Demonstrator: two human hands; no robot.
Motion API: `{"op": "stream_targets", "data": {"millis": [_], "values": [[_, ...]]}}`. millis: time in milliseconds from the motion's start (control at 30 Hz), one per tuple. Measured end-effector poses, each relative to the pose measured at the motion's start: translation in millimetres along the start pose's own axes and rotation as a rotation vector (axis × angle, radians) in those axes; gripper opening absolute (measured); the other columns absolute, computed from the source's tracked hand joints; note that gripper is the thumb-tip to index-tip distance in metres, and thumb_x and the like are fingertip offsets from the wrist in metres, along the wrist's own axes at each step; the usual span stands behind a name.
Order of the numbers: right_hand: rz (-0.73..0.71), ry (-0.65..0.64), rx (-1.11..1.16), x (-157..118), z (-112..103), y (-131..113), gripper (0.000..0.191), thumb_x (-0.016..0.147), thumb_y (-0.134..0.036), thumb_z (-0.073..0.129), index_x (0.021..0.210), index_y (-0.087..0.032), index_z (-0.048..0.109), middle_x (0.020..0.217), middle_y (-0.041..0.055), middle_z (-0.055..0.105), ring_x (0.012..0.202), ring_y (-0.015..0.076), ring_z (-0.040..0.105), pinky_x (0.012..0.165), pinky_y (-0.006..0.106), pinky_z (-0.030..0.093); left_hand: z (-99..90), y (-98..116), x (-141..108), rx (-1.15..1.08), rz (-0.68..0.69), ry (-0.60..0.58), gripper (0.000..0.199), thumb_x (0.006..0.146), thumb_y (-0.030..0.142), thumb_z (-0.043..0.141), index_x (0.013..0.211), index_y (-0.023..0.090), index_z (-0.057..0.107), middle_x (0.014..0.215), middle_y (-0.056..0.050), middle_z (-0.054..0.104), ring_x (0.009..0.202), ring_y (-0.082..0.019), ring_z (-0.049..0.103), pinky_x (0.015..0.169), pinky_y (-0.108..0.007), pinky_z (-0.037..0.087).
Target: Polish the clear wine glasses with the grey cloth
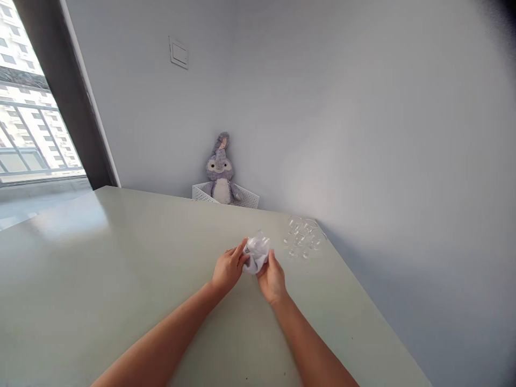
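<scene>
1. Pale walls (pixel 363 118) are meeting in a corner behind a glossy, light table (pixel 141 258), and one wall switch (pixel 179 52) is showing on the left one.
2. One white perforated basket (pixel 250 199) is standing at the table's far edge, which is hiding its lower part; one grey plush rabbit (pixel 221 191) is sitting in it, its head and upright ear rising above the rim.
3. Clear pieces (pixel 300 236) are lying in a cluster near the table's right edge, beyond the right hand (pixel 273 278); they are overlapping visually, so I cannot tell their exact number.
4. Two hands are working close together at mid-table: the left hand (pixel 229 267) and the right hand are both gripping one white cloth (pixel 256 264) from opposite sides.
5. One clear piece (pixel 258 240) is poking up from the bunched cloth, the left fingers partly covering the fabric.
6. Beyond the opening at left, one pale building (pixel 60 137) is showing behind a railing.
</scene>
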State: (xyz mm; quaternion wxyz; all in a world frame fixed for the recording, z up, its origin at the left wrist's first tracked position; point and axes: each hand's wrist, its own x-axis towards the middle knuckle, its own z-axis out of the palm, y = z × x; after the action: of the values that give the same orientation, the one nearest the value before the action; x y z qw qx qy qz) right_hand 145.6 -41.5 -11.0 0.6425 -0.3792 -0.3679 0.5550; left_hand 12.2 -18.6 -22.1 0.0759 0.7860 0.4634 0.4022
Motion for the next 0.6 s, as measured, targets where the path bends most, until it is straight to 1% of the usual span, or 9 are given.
{"op": "stream_targets", "data": {"millis": [100, 167, 233, 267, 300, 367, 467, 533, 600], "values": [[-0.026, -0.109, -0.033, -12, 17, 11, 0.038, 0.08, -0.05, 0.044, 0.107, -0.024, 0.054, 0.108, 0.0049, 0.059, 0.096, 0.0192, 0.055, 0.075, 0.032, 0.047, 3.5, 12, -2, -0.006, -0.031, 0.098, 0.042, 0.086, 0.024, 0.035, 0.127, 0.022, 0.038, 0.106, -0.011, 0.053, 0.092, -0.02, 0.052, 0.077, -0.034, 0.042], [-0.035, -0.125, -0.033, -14, 20, 16, 0.036, 0.079, -0.044, 0.05, 0.109, -0.024, 0.052, 0.11, 0.0044, 0.058, 0.099, 0.0186, 0.054, 0.077, 0.031, 0.046, 6.9, 18, -3, -0.051, -0.013, 0.118, 0.043, 0.083, 0.018, 0.037, 0.126, 0.022, 0.039, 0.123, -0.013, 0.043, 0.112, -0.024, 0.041, 0.09, -0.042, 0.035], [-0.026, -0.111, -0.019, -10, 15, 17, 0.037, 0.076, -0.043, 0.053, 0.107, -0.023, 0.053, 0.107, 0.0047, 0.059, 0.094, 0.0182, 0.056, 0.075, 0.03, 0.047, 9.8, 21, -4, -0.169, -0.005, 0.046, 0.048, 0.079, 0.015, 0.04, 0.126, 0.023, 0.038, 0.131, -0.011, 0.038, 0.124, -0.026, 0.028, 0.098, -0.047, 0.026], [-0.009, -0.099, -0.015, -8, 11, 17, 0.037, 0.075, -0.044, 0.054, 0.105, -0.021, 0.054, 0.103, 0.005, 0.061, 0.089, 0.0179, 0.058, 0.072, 0.03, 0.047, 10.4, 21, -3, -0.26, -0.023, -0.014, 0.049, 0.078, 0.016, 0.042, 0.126, 0.023, 0.039, 0.131, -0.01, 0.039, 0.125, -0.026, 0.026, 0.1, -0.047, 0.024], [0.016, -0.093, -0.014, -5, 7, 15, 0.037, 0.074, -0.045, 0.056, 0.101, -0.02, 0.055, 0.097, 0.0051, 0.063, 0.083, 0.0175, 0.059, 0.068, 0.029, 0.047, 9.9, 20, -2, -0.373, -0.065, -0.076, 0.047, 0.078, 0.018, 0.043, 0.125, 0.022, 0.04, 0.13, -0.009, 0.041, 0.124, -0.026, 0.029, 0.1, -0.047, 0.024], [0.097, -0.118, -0.015, 0, -1, 11, 0.037, 0.071, -0.046, 0.059, 0.094, -0.018, 0.058, 0.085, 0.0049, 0.064, 0.071, 0.0164, 0.06, 0.06, 0.026, 0.047, 5.3, 16, 2, -0.639, -0.22, -0.163, 0.044, 0.08, 0.026, 0.043, 0.123, 0.021, 0.04, 0.124, -0.01, 0.048, 0.115, -0.025, 0.041, 0.096, -0.044, 0.032], [0.27, -0.258, -0.018, 1, -9, 5, 0.034, 0.067, -0.044, 0.065, 0.084, -0.015, 0.06, 0.071, 0.0033, 0.062, 0.058, 0.0131, 0.056, 0.052, 0.023, 0.043, -8.9, 10, 8, -1.055, -0.458, -0.256, 0.05, 0.08, 0.04, 0.045, 0.125, 0.02, 0.034, 0.114, -0.011, 0.056, 0.095, -0.022, 0.055, 0.081, -0.038, 0.043], [0.369, -0.366, -0.031, 0, -11, 2, 0.032, 0.066, -0.043, 0.066, 0.079, -0.014, 0.06, 0.066, 0.0022, 0.06, 0.054, 0.0111, 0.054, 0.051, 0.022, 0.042, -18.4, 7, 11, -1.279, -0.505, -0.344, 0.057, 0.076, 0.042, 0.053, 0.125, 0.02, 0.033, 0.11, -0.012, 0.058, 0.09, -0.021, 0.058, 0.077, -0.036, 0.045], [0.388, -0.417, -0.103, -1, -11, 2, 0.032, 0.068, -0.045, 0.063, 0.078, -0.014, 0.06, 0.064, 0.0014, 0.058, 0.053, 0.0108, 0.052, 0.051, 0.022, 0.042, -23.7, 4, 12, -1.393, -0.531, -0.376, 0.058, 0.072, 0.04, 0.059, 0.121, 0.02, 0.037, 0.107, -0.012, 0.06, 0.089, -0.021, 0.059, 0.074, -0.033, 0.045]]}}
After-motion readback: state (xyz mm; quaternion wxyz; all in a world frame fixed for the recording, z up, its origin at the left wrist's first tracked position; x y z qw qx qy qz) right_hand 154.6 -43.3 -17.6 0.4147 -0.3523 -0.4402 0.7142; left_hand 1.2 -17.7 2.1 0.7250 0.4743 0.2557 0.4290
